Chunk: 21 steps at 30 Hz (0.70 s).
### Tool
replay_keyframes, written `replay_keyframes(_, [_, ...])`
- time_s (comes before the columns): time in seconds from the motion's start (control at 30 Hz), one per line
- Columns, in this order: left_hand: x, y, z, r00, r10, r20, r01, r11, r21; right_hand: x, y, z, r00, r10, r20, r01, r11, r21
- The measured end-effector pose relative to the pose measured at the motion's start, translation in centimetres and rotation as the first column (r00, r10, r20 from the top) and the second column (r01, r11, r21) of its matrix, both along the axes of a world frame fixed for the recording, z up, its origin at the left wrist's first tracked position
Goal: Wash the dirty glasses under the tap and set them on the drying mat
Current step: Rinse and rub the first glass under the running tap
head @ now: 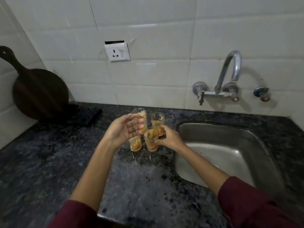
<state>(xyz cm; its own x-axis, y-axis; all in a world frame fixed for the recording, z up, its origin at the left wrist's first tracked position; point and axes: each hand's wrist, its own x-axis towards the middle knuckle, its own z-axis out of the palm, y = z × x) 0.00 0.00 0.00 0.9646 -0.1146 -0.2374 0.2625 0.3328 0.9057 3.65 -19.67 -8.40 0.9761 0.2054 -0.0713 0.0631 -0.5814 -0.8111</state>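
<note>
Several clear glasses smeared with orange residue stand clustered on the dark granite counter [49,162], left of the sink. My right hand [170,139] has its fingers wrapped around the front-right glass [150,142], which still rests on the counter. My left hand [124,131] hovers with its fingers spread, in front of the back-left glass [141,115] and above the front-left glass [135,144]; it grips nothing. A back-right glass [158,120] stands untouched. On the wall above the sink is the chrome tap [230,69], with no water running.
The steel sink [217,150] is set into the counter at right. A dark round wooden board [39,94] leans on the left wall, with a flat black mat-like sheet [93,118] beside it. A wall socket [117,52] sits above the glasses.
</note>
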Motion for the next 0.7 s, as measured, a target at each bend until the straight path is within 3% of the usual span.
replay_keyframes(0.13, [2.5, 1.2, -0.9, 1.000, 0.015, 0.014, -0.015, 1.000, 0.006, 1.5, 2.4, -0.7, 0.996, 0.056, 0.070, -0.043, 0.982, -0.182])
replay_keyframes(0.23, [4.1, 1.5, -1.5, 1.000, 0.000, 0.011, 0.000, 0.999, 0.042, 2.3, 3.1, -2.0, 0.995, 0.065, 0.076, -0.048, 0.978, -0.203])
replay_keyframes(0.4, [6.5, 0.9, -2.1, 0.999, -0.003, 0.051, -0.001, 0.997, 0.079, 2.5, 2.6, -2.0, 0.999, 0.000, 0.044, 0.006, 0.991, -0.134])
replay_keyframes(0.57, [8.0, -2.9, -2.0, 0.992, -0.085, 0.096, 0.074, 0.991, 0.110, 2.1, -2.2, 0.1, 0.978, -0.209, -0.015, 0.209, 0.978, 0.011])
replay_keyframes(0.7, [9.2, -7.7, -3.3, 0.959, -0.243, 0.148, 0.189, 0.933, 0.307, 2.1, -7.3, 3.0, 0.933, -0.359, -0.002, 0.359, 0.932, 0.043])
